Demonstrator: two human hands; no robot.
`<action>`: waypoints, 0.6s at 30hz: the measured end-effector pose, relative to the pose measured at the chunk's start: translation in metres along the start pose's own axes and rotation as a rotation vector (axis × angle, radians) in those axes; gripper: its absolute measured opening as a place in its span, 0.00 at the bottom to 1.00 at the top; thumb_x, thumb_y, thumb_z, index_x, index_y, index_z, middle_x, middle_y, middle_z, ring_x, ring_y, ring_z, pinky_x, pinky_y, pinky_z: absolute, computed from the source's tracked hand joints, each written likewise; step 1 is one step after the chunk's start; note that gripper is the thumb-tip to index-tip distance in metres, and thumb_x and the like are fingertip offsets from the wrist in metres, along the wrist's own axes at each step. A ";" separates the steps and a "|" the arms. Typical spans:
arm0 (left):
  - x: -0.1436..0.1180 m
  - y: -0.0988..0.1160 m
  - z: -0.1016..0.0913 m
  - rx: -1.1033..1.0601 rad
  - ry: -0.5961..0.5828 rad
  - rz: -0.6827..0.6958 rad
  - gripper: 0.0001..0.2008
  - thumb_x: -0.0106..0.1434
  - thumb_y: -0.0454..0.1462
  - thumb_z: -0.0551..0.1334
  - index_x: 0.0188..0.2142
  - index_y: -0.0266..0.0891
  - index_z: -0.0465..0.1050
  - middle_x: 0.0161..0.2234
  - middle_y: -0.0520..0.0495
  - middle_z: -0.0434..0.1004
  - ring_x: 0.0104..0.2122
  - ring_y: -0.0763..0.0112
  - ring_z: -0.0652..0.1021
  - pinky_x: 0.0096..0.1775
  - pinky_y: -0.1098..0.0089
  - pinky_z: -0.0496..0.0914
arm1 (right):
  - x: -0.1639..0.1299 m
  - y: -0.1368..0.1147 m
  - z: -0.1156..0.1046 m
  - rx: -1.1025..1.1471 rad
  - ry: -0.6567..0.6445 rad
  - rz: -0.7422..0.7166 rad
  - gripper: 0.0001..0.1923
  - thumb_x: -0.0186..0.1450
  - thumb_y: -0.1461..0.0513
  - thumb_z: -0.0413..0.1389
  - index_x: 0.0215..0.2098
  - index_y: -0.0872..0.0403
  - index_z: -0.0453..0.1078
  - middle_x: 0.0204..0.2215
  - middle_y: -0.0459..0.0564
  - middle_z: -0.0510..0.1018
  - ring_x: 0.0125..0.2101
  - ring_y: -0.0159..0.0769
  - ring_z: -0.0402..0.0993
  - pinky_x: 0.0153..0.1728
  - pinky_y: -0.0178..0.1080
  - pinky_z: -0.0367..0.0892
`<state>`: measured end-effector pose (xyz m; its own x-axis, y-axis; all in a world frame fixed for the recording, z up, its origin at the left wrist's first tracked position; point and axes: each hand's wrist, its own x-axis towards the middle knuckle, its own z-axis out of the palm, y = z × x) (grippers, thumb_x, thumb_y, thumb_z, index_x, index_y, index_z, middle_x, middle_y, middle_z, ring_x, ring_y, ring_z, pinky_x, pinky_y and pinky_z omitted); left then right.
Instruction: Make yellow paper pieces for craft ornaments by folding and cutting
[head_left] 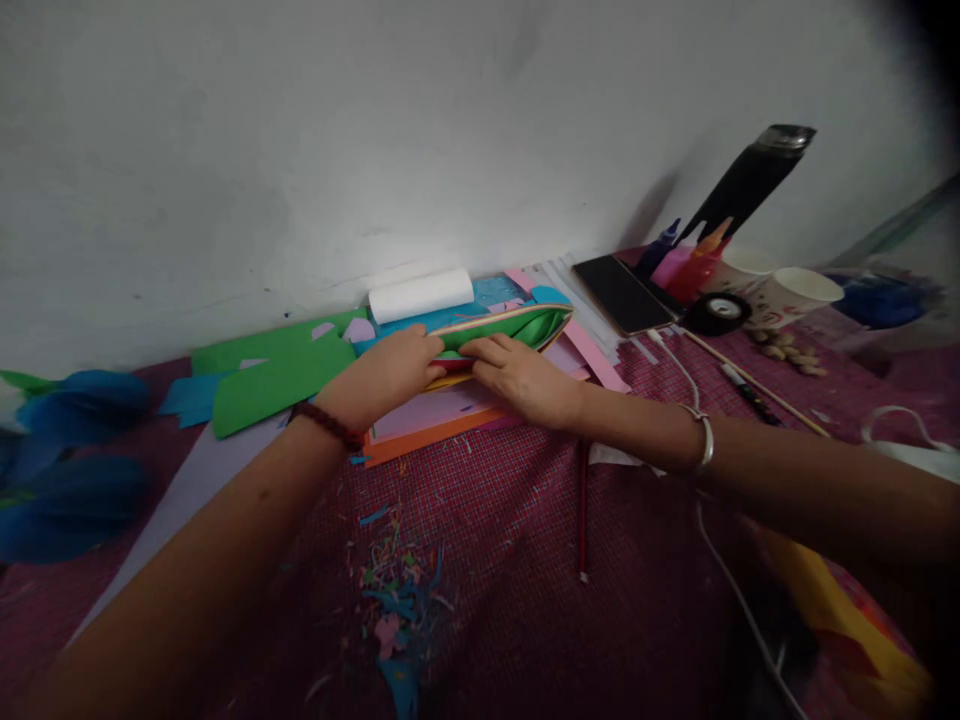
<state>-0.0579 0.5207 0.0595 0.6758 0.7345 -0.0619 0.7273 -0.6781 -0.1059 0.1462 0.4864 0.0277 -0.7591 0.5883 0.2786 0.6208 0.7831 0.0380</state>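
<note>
Where the two hands met, I could not see their fingertips well, because they were tucked into a stack of coloured paper sheets. The left hand was curled over the near edge of the bent green top sheet and seemed to pinch it. The right hand lay flatter, with its fingers pressing on the same sheet. The stack sat near the wall, in the middle of the table. I could see pink, orange and yellow edges under the green, but I could not count the sheets.

The far right corner was dark and blurry. A white cable ran off the bottom edge. A bright yellow thing at the lower right was cut off, and I could not tell what it was.

The table had a dark pink checked cloth with small paper scraps on it. A thin red stick lay near the right arm. By the plain white wall were a white paper roll, a phone, a black tape roll, paper cups and a black bottle.
</note>
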 end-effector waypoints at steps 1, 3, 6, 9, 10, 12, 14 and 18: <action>0.001 -0.001 -0.001 -0.002 -0.016 0.003 0.13 0.67 0.40 0.55 0.41 0.33 0.73 0.37 0.37 0.75 0.34 0.62 0.76 0.33 0.67 0.65 | -0.003 0.001 -0.001 0.034 0.006 -0.018 0.16 0.71 0.66 0.42 0.43 0.60 0.72 0.51 0.60 0.70 0.46 0.44 0.64 0.46 0.48 0.64; 0.001 0.001 -0.007 0.025 -0.029 -0.012 0.11 0.66 0.38 0.55 0.39 0.35 0.74 0.36 0.38 0.76 0.33 0.62 0.76 0.32 0.67 0.65 | -0.008 0.002 -0.003 0.095 0.023 -0.033 0.17 0.71 0.66 0.42 0.44 0.59 0.72 0.51 0.60 0.69 0.48 0.44 0.64 0.49 0.48 0.64; -0.001 0.005 -0.021 0.105 -0.025 -0.048 0.10 0.65 0.36 0.55 0.37 0.37 0.76 0.34 0.38 0.77 0.32 0.59 0.77 0.30 0.65 0.65 | -0.014 0.003 -0.009 0.121 0.052 -0.004 0.18 0.71 0.66 0.41 0.43 0.58 0.73 0.54 0.59 0.69 0.51 0.45 0.63 0.52 0.49 0.63; -0.002 0.007 -0.032 0.092 -0.039 -0.062 0.09 0.62 0.35 0.57 0.35 0.37 0.77 0.31 0.37 0.78 0.32 0.56 0.77 0.30 0.62 0.66 | -0.021 0.001 -0.016 0.045 0.069 0.000 0.18 0.70 0.66 0.42 0.45 0.55 0.73 0.56 0.54 0.69 0.51 0.45 0.64 0.55 0.52 0.59; -0.002 0.007 -0.034 0.073 -0.043 -0.062 0.09 0.61 0.35 0.58 0.35 0.37 0.77 0.31 0.37 0.78 0.33 0.55 0.77 0.31 0.62 0.66 | -0.024 0.001 -0.018 0.017 0.073 -0.022 0.18 0.70 0.67 0.42 0.46 0.54 0.73 0.56 0.53 0.70 0.51 0.45 0.64 0.57 0.53 0.57; 0.000 0.007 -0.032 0.046 -0.038 -0.055 0.08 0.60 0.35 0.59 0.35 0.37 0.78 0.32 0.37 0.78 0.34 0.55 0.78 0.32 0.61 0.67 | -0.029 -0.001 -0.020 -0.030 0.076 -0.086 0.17 0.70 0.68 0.42 0.47 0.53 0.72 0.55 0.52 0.72 0.51 0.44 0.64 0.57 0.53 0.55; 0.001 0.009 -0.026 0.031 -0.029 -0.054 0.09 0.61 0.35 0.58 0.35 0.37 0.77 0.33 0.37 0.79 0.35 0.57 0.78 0.33 0.62 0.68 | -0.031 -0.002 -0.020 -0.079 0.058 -0.107 0.16 0.70 0.68 0.43 0.45 0.54 0.72 0.53 0.53 0.73 0.48 0.43 0.66 0.53 0.49 0.59; 0.005 0.016 -0.014 0.012 -0.009 -0.070 0.13 0.65 0.40 0.56 0.35 0.36 0.77 0.33 0.36 0.79 0.34 0.59 0.78 0.35 0.63 0.70 | -0.021 -0.007 -0.020 -0.182 0.034 0.007 0.11 0.70 0.66 0.48 0.39 0.55 0.73 0.43 0.56 0.76 0.39 0.43 0.67 0.39 0.46 0.61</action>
<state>-0.0410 0.5132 0.0712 0.6222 0.7803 -0.0631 0.7712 -0.6247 -0.1226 0.1616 0.4650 0.0405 -0.7493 0.5842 0.3118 0.6538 0.7275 0.2081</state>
